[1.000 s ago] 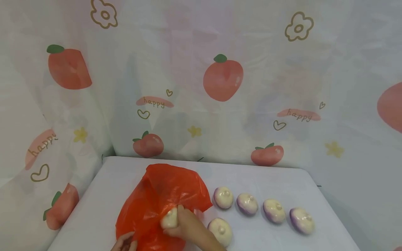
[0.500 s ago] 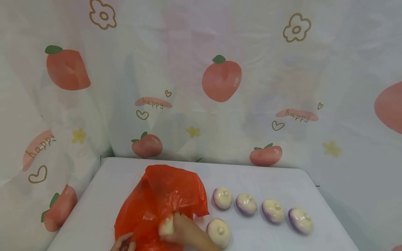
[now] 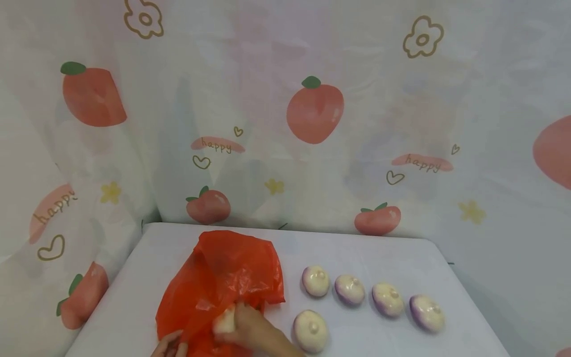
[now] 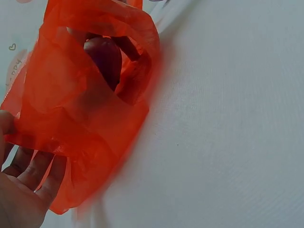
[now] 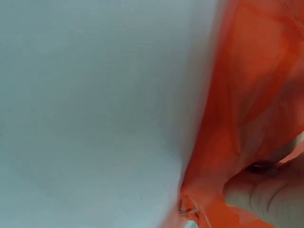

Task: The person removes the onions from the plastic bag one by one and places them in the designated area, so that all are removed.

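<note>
A crumpled red plastic bag (image 3: 227,267) lies on the left part of the table. At its opening my right hand (image 3: 252,329) grips a glossy white-and-purple turnip (image 3: 225,321). In the left wrist view, the purple underside of that turnip (image 4: 107,59) shows through the bag's mouth. The right wrist view has my right thumb (image 5: 266,194) against the red plastic, with the turnip mostly hidden. My left hand (image 3: 169,345) pinches the near left edge of the bag, thumb on one side and fingers (image 4: 35,171) on the other.
Right of the bag, several more turnips rest on the white table (image 3: 366,337): a back row running from one turnip (image 3: 315,281) to another turnip (image 3: 427,313), and a nearer turnip (image 3: 311,331) by my right forearm. A fruit-patterned curtain (image 3: 267,74) surrounds the table's back and sides.
My right hand has moved left with the turnip, further into the bag's opening. The bag's right edge has shifted left, away from the row. My left hand keeps its hold.
</note>
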